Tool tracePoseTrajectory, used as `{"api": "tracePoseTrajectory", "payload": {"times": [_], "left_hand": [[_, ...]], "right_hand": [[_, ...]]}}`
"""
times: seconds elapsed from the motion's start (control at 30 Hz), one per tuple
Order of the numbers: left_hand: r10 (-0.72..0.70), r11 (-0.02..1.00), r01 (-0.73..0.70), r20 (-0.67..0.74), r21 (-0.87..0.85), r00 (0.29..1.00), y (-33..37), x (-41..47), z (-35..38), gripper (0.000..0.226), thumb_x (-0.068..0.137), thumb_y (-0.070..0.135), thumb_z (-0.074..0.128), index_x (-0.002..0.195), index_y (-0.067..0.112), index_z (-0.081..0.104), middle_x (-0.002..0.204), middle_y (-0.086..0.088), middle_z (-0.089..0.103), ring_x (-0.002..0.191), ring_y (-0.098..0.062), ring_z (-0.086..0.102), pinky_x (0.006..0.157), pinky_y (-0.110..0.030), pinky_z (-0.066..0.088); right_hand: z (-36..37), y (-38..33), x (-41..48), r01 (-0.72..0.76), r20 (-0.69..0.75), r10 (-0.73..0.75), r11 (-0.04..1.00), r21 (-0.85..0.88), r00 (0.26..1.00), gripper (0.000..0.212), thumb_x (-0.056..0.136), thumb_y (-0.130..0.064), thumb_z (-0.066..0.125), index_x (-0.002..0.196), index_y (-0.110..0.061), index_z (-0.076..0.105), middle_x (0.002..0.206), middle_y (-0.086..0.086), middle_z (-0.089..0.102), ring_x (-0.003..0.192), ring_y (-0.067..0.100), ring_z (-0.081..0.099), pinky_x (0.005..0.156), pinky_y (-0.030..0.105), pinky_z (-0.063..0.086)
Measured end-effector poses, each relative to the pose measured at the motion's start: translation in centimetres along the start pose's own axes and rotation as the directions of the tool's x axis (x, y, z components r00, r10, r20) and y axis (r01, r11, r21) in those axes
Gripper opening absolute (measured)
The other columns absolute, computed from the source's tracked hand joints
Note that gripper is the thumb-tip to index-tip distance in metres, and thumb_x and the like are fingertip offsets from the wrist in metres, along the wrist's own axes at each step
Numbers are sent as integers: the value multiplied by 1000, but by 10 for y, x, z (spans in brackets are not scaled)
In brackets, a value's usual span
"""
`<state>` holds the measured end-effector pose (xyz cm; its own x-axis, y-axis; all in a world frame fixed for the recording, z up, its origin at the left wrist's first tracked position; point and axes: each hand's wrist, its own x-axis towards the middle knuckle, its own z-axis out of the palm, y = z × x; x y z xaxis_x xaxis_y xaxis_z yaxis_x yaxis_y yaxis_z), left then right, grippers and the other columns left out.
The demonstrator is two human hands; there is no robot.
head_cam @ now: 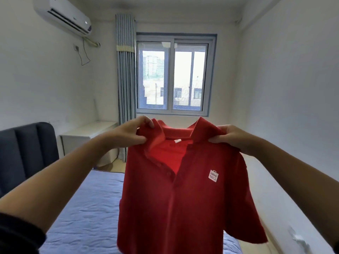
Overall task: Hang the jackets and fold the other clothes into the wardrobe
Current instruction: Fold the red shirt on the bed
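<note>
I hold the red shirt up over the bed, my left hand and right hand each pinching a shoulder.

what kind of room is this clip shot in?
Most likely a home bedroom: a bed with a blue quilted cover and dark padded headboard, a curtained window, and a wall air conditioner. The left hand and right hand hold up a red polo shirt.
</note>
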<state>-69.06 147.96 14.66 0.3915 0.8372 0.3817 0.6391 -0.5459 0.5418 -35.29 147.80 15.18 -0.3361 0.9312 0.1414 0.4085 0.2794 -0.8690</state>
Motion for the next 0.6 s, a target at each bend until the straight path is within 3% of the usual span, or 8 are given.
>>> {"api": "tracePoseTrajectory", "payload": {"times": [0.1, 0.17, 0.23, 0.27, 0.43, 0.47, 0.53, 0.6], "left_hand": [[22, 958, 7, -98, 287, 995, -1, 7, -2, 66, 80, 7, 69, 134, 27, 36, 96, -2, 62, 80, -18, 62, 72, -30, 50], [-19, 921, 98, -206, 378, 978, 0, 11, -4, 46, 80, 20, 73, 120, 19, 49, 90, -1, 62, 86, -22, 62, 72, -30, 45], [-59, 901, 174, -286, 396, 956, 1, 13, -7, 22, 82, 32, 72, 90, 16, 62, 80, -1, 62, 83, -22, 61, 69, -29, 39], [-74, 910, 195, -318, 366, 945, 0, 14, -7, 21, 83, 36, 70, 83, 17, 64, 77, 0, 64, 80, -20, 61, 68, -29, 39], [-197, 946, 286, -430, 152, 881, 1, 24, 4, 18, 89, 28, 63, 85, 13, 54, 73, 0, 56, 83, -28, 59, 67, -30, 35], [-187, 937, 299, -469, 178, 863, 0, 24, 9, 18, 90, 26, 62, 87, 12, 52, 74, -3, 56, 83, -31, 59, 67, -31, 36], [-80, 854, 338, -544, 394, 835, -6, 17, 19, 21, 94, 33, 55, 94, 12, 56, 80, -10, 62, 83, -35, 60, 64, -33, 37], [-78, 791, 338, -464, 510, 882, -16, 9, 28, 30, 97, 41, 47, 104, 18, 64, 90, -11, 68, 88, -33, 63, 66, -34, 40]], "right_hand": [[-5, -6, -3, -65, 129, 72, 996, -57, 989, 23, 85, -16, 68, 108, -12, 69, 102, 8, 74, 93, 24, 71, 77, 28, 58], [-5, -10, -4, -70, 157, 71, 997, -10, 985, 22, 87, -21, 64, 106, -11, 69, 100, 9, 74, 89, 23, 71, 72, 26, 57], [-7, -11, 1, -17, 69, 11, 997, 76, 998, 19, 90, -17, 60, 106, -10, 69, 96, 10, 73, 83, 20, 71, 71, 25, 58], [-9, -9, 5, 35, -7, -35, 997, 64, 999, 17, 91, -14, 60, 106, -10, 69, 94, 9, 73, 79, 18, 69, 73, 25, 58], [-10, 2, 30, 186, -298, -272, 940, -286, 915, 12, 92, -6, 58, 88, -12, 67, 76, 2, 63, 68, 12, 54, 65, 25, 42], [-8, 7, 34, 191, -323, -316, 911, -365, 892, 13, 91, -4, 56, 90, -11, 66, 77, 1, 62, 70, 13, 54, 65, 25, 40], [-5, 17, 36, 166, -324, -360, 851, -498, 875, 14, 91, -5, 53, 92, -12, 66, 78, -2, 63, 71, 12, 54, 65, 26, 38], [-2, 30, 33, 113, -316, -324, 836, -537, 892, 11, 93, -16, 56, 89, -14, 66, 73, -2, 61, 69, 13, 54, 61, 25, 37]]}}
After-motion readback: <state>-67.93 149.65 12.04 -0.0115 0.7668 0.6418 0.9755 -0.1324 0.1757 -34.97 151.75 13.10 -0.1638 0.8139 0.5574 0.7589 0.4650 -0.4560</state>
